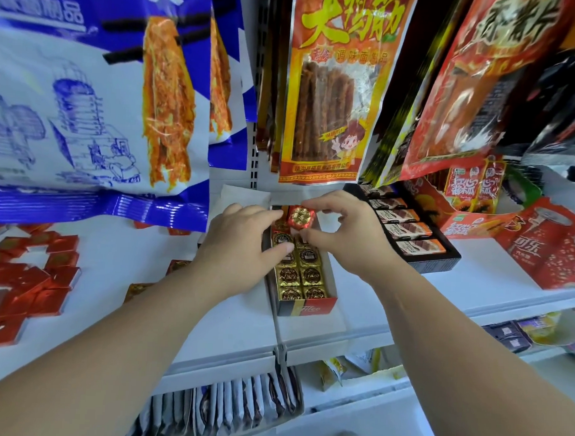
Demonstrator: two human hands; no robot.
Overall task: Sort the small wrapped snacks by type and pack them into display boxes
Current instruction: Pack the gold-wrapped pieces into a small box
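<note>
Center frame, display box [309,308] nearly full; right hand [350,239] fingers pinch a red snack [301,217], left hand [243,245] rests flat, red pile [33,274] unsorted.

A: Background?
B: White metal shelf [122,248], slotted upright [255,151] at back centre. Seam down the shelf middle.
A: Above?
B: Hanging stock: blue-and-white bags [88,96] left, orange-yellow bag [329,89] centre, red bag [473,94] right. All dangling low over the shelf.
A: Below?
B: Lower tier [364,416], white too. Upright packets [237,405] in rows there.
A: Light?
B: Bright, even. Soft glare on the bag film.
</note>
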